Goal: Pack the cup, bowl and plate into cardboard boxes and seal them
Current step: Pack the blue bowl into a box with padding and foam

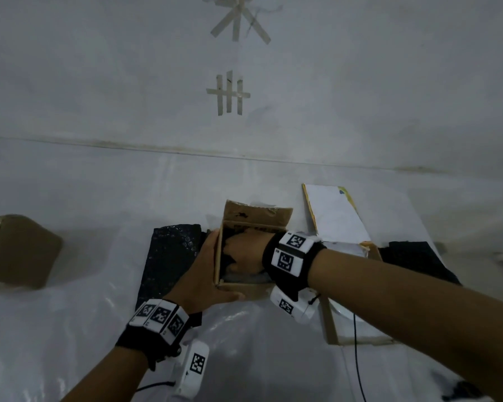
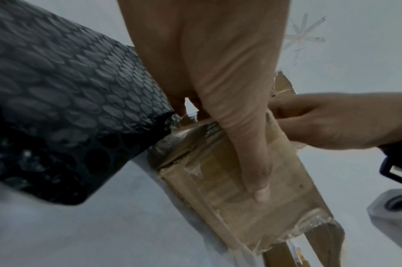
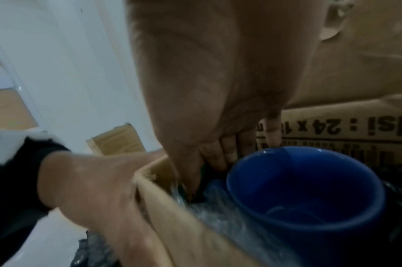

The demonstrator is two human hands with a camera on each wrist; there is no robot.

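Observation:
A small open cardboard box (image 1: 251,288) stands in the middle of the white sheet. Inside it a blue cup (image 3: 309,198) sits upright, with bubble wrap (image 3: 218,213) packed round it. My right hand (image 1: 244,252) reaches down into the box. Its thumb and fingertips (image 3: 216,160) close on the wrap between the cup and the left wall. My left hand (image 1: 206,274) steadies the box from outside, palm on the left wall and thumb (image 2: 257,180) laid straight along the near side. The plate (image 1: 346,314) shows as a white edge in a flat box under my right forearm. No bowl is in view.
A black bubble-wrap sheet (image 1: 172,256) lies left of the box, and another (image 1: 413,259) lies at the right. The flat box (image 1: 331,329) has a white lid (image 1: 337,219) raised behind it. A closed brown box (image 1: 15,250) sits at the far left. A wall rises behind.

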